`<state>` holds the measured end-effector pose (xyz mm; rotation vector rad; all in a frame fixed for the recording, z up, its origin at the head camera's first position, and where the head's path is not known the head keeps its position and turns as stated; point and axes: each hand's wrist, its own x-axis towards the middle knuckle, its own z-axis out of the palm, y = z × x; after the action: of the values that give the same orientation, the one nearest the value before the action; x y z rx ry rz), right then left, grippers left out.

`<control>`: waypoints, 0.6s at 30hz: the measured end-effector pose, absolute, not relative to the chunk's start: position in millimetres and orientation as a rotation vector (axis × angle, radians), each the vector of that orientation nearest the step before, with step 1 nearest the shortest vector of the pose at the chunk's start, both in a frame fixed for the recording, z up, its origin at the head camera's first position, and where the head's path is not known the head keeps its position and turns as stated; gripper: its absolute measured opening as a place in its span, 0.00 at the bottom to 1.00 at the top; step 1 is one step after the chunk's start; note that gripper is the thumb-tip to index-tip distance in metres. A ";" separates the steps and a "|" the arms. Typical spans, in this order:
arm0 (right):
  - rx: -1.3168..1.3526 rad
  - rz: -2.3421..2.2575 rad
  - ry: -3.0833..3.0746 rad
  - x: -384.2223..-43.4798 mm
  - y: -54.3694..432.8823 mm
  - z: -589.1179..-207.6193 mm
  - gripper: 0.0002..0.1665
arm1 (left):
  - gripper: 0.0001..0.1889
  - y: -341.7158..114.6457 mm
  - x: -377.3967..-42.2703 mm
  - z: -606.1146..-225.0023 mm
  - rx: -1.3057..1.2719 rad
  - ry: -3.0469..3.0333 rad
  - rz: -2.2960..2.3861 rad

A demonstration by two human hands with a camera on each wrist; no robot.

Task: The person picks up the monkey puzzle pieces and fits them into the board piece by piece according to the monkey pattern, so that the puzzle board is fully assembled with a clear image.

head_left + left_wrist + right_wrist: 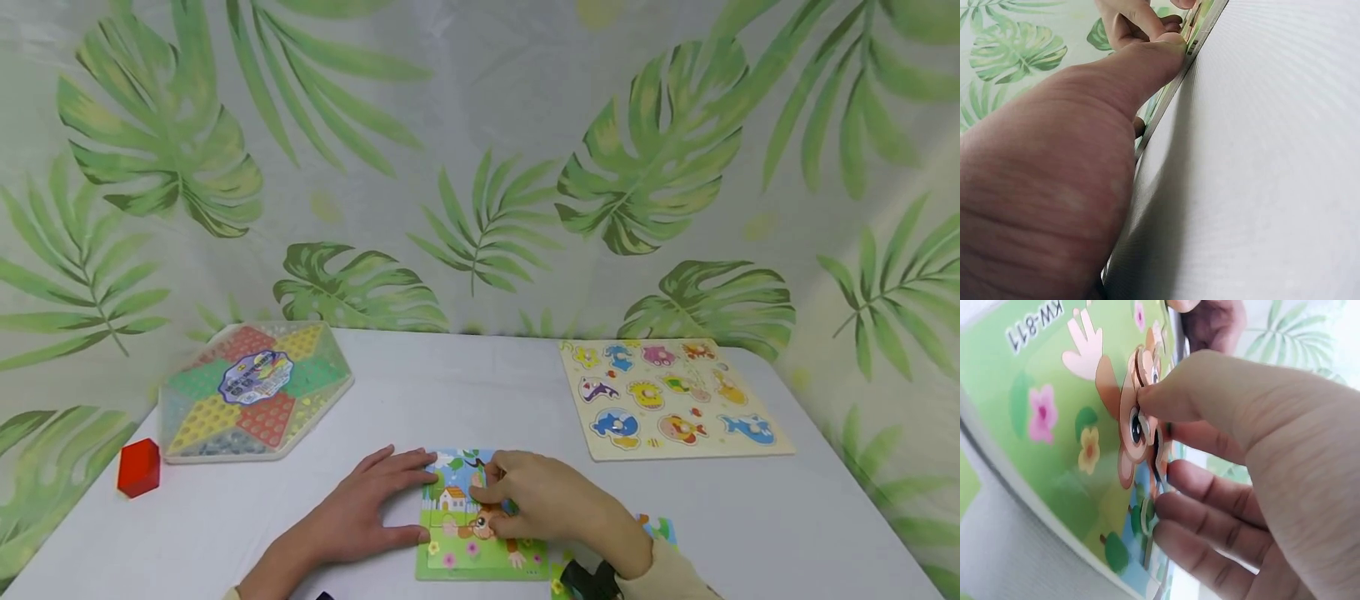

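Note:
In the head view a small jigsaw board (480, 572) with a cartoon monkey, a house and flowers lies at the front middle of the table. My left hand (360, 510) rests along its left side, fingers spread and thumb near the lower left edge. Over the board's right half my right hand (551, 500) bends its fingers down to the picture. Seen from the right wrist, thumb and index finger pinch a jigsaw piece (1151, 434) at the monkey's face, where some cut edges stand raised. The other fingers touch the board near the green trees.
At the back left lies a hexagonal Chinese checkers box (311, 417), with a red block (138, 468) beside it. A wooden peg puzzle (697, 446) with sea animals lies back right. More jigsaw parts (664, 531) show by my right forearm, partly hidden.

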<state>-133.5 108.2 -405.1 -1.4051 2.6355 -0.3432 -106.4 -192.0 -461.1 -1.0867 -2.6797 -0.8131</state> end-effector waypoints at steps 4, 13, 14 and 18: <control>-1.437 -0.269 2.658 -131.2 107.8 -404.1 0.17 | 0.30 -191.7 -107.2 -460.6 -1.083 -2.682 -0.819; -1.489 -0.277 2.665 -128.6 109.5 -403.5 0.16 | 0.30 -192.0 -106.8 -460.9 -1.090 -2.661 -0.801; -1.481 -0.294 2.657 -128.6 110.2 -403.6 0.16 | 0.30 -192.1 -106.7 -461.0 -1.091 -2.660 -0.802; -1.433 -0.320 2.642 -130.4 111.4 -403.4 0.18 | 0.29 -192.3 -107.0 -460.7 -1.098 -2.642 -0.789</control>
<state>-130.4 111.4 -403.4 -1.4327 2.6424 -0.3201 -107.0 -192.3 -460.7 -1.0978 -2.6422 -0.7894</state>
